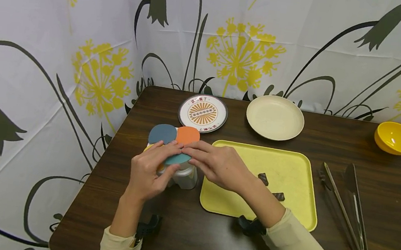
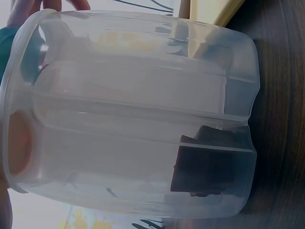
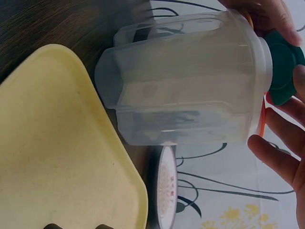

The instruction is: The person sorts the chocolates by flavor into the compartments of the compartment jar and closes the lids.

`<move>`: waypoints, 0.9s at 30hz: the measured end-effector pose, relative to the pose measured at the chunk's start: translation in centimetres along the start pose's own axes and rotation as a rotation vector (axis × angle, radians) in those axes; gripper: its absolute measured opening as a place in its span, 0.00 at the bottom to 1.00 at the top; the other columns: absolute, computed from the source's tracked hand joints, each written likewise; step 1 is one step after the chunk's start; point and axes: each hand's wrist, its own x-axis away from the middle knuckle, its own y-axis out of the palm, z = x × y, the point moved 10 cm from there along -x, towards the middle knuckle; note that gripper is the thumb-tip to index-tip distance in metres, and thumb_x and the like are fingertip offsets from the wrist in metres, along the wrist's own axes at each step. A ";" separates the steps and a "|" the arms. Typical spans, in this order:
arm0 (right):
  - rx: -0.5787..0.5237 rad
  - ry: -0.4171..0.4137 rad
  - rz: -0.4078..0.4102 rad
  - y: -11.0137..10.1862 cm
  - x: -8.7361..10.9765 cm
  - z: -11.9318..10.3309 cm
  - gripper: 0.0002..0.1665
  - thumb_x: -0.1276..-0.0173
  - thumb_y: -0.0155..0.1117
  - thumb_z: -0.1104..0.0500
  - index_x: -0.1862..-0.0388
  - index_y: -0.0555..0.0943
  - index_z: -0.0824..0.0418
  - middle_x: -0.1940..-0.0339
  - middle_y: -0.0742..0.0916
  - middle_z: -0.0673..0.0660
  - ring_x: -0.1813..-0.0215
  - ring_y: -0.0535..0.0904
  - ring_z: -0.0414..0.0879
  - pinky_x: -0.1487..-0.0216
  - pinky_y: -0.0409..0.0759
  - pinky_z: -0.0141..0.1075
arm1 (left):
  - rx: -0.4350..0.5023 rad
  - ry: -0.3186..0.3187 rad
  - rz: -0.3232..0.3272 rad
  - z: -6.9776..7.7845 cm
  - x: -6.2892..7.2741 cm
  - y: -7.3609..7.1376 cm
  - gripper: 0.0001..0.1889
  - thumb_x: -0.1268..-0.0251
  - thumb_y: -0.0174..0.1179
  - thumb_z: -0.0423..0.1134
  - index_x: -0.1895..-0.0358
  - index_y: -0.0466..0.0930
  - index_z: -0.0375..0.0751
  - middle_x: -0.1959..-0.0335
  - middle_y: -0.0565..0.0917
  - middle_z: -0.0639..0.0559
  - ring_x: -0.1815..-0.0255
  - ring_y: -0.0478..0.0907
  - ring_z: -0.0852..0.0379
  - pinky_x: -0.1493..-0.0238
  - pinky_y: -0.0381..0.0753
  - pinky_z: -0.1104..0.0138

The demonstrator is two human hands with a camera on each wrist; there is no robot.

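A clear plastic canister (image 2: pixel 119 119) with a several-part coloured lid stands on the table, left of the tray. Its teal flap (image 1: pixel 176 159) is tilted up above the rim. My left hand (image 1: pixel 150 170) holds this flap, thumb near its front edge and fingers on top. From the other side my right hand (image 1: pixel 222 164) pinches it, with thumb and fingers on the flap. Dark pieces (image 2: pixel 209 162) lie in the bottom of one compartment. Beneath my right forearm, small dark striped pieces (image 1: pixel 263 178) rest on the yellow tray (image 1: pixel 293 163).
A patterned plate (image 1: pixel 203 113) is behind the canister, with a cream plate (image 1: pixel 274 118) right of it. At the far right sits a yellow bowl (image 1: pixel 398 139). Metal tongs (image 1: pixel 358 219) lie right of the tray. A printed curtain (image 1: pixel 239 54) hangs behind the table.
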 end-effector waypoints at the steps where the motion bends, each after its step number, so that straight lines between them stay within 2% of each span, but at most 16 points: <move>1: -0.008 0.004 0.001 0.0 0.0 0.1 0.20 0.25 0.56 0.54 0.36 0.79 0.51 0.40 0.80 0.45 0.76 0.72 0.34 0.74 0.69 0.27 | -0.004 0.000 0.002 0.0 0.0 0.0 0.22 0.29 0.52 0.53 0.48 0.85 0.41 0.51 0.86 0.50 0.48 0.83 0.50 0.43 0.76 0.47; 10: -0.096 0.064 0.014 -0.2 0.3 0.9 0.30 0.30 0.52 0.67 0.31 0.73 0.51 0.39 0.80 0.46 0.82 0.62 0.36 0.80 0.63 0.28 | -0.035 0.007 0.016 0.0 -0.1 -0.2 0.22 0.24 0.44 0.49 0.45 0.84 0.41 0.50 0.86 0.50 0.49 0.83 0.51 0.46 0.77 0.46; 19: -0.130 0.086 0.043 -0.4 0.3 1.2 0.28 0.29 0.53 0.65 0.31 0.74 0.50 0.39 0.80 0.45 0.81 0.64 0.35 0.79 0.64 0.29 | -0.043 -0.019 0.017 -0.2 -0.3 -0.2 0.22 0.24 0.43 0.48 0.45 0.84 0.42 0.51 0.86 0.50 0.50 0.84 0.52 0.47 0.78 0.46; 27: -0.153 0.118 0.058 -0.3 0.5 1.7 0.30 0.31 0.58 0.64 0.30 0.72 0.53 0.38 0.80 0.48 0.78 0.66 0.36 0.79 0.64 0.29 | -0.061 -0.090 0.031 -0.6 -0.4 -0.3 0.20 0.25 0.45 0.45 0.47 0.85 0.42 0.55 0.88 0.51 0.60 0.86 0.52 0.51 0.81 0.48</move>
